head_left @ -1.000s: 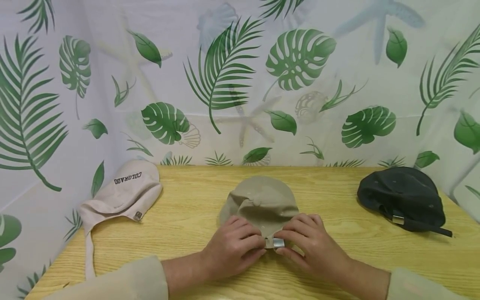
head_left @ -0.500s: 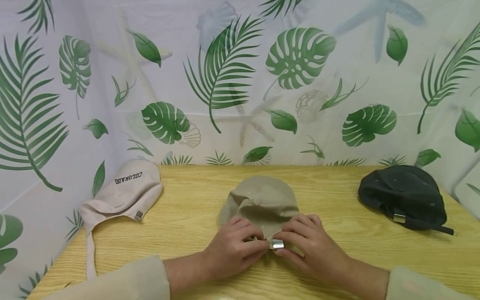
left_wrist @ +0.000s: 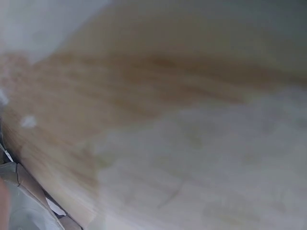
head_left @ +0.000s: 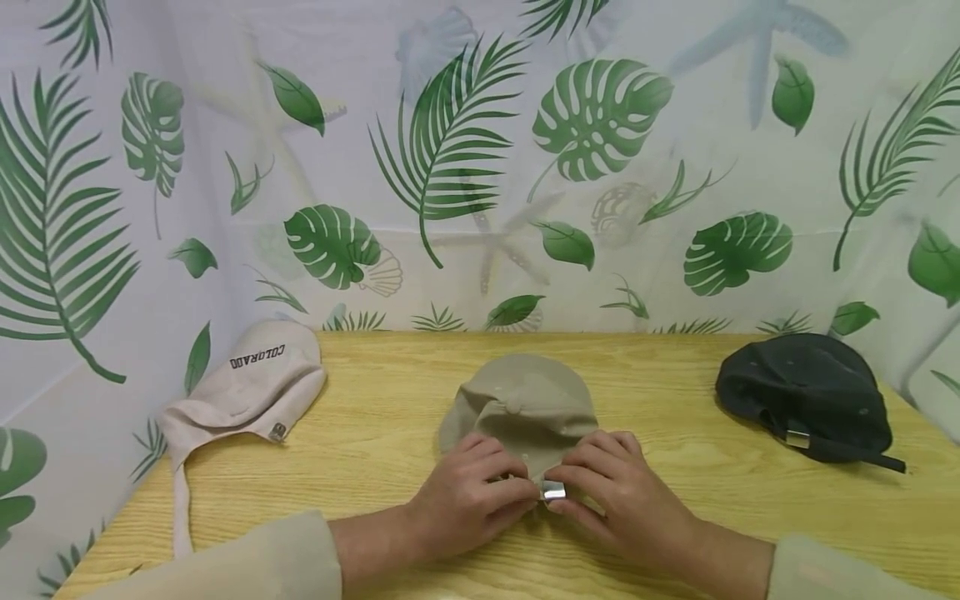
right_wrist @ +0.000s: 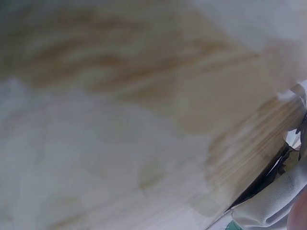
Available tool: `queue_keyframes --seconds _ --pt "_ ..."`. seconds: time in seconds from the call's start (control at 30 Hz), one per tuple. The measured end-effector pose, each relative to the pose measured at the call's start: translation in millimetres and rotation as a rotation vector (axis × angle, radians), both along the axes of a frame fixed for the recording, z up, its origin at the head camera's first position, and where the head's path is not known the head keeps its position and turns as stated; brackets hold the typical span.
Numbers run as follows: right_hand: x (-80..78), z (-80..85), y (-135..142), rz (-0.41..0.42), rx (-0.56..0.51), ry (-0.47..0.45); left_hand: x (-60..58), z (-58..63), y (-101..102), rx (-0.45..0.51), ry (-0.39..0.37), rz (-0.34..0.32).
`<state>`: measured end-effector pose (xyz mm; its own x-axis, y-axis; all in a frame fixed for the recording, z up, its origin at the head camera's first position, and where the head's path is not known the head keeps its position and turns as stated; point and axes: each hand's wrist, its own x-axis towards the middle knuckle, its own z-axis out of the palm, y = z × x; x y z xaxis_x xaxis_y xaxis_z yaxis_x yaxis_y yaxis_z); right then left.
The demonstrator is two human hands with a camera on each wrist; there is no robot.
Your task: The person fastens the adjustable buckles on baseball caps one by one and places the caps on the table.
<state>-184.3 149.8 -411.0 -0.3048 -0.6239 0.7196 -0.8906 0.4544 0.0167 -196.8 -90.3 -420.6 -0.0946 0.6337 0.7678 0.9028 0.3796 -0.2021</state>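
Note:
An olive-khaki baseball cap (head_left: 532,387) sits mid-table in the head view, its back strap toward me. My left hand (head_left: 468,492) pinches the strap between thumb and index finger, right beside the silver buckle (head_left: 554,490). From the other side, my right hand (head_left: 626,492) pinches that buckle between thumb and forefinger. The fingers hide most of the strap. Only a bit of cap fabric (right_wrist: 268,201) shows at the lower right of the right wrist view, and the left wrist view is mostly blurred.
On the left lies a pale pink cap (head_left: 251,387) lettered COLORADO, its strap hanging loose toward the front. A black cap (head_left: 806,392) with a metal buckle rests at the right. Behind the wooden table (head_left: 382,400) hangs a leaf-print cloth (head_left: 465,275).
My left fingers have shifted a little to the right along the strap, closer to the buckle. The right hand keeps its pinch, and the cap has barely moved.

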Motion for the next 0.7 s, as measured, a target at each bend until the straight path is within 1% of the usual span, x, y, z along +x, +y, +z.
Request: queue_keyframes --seconds 0.13,0.43,0.57,0.7 --pt "0.1 -0.3 0.6 -0.014 0.003 0.005 0.7 0.3 -1.6 -0.012 -0.029 0.024" --pt "0.3 0.1 2.3 -0.041 0.006 -0.005 0.2 0.2 -2.3 -0.023 -0.023 0.054" --pt "0.3 0.6 1.9 -0.048 -0.001 -0.006 -0.9 -0.2 -1.2 -0.015 -0.019 0.051" --pt "0.6 0.1 2.1 -0.063 0.016 -0.020 -1.2 -1.1 -0.8 -0.004 -0.019 0.045"
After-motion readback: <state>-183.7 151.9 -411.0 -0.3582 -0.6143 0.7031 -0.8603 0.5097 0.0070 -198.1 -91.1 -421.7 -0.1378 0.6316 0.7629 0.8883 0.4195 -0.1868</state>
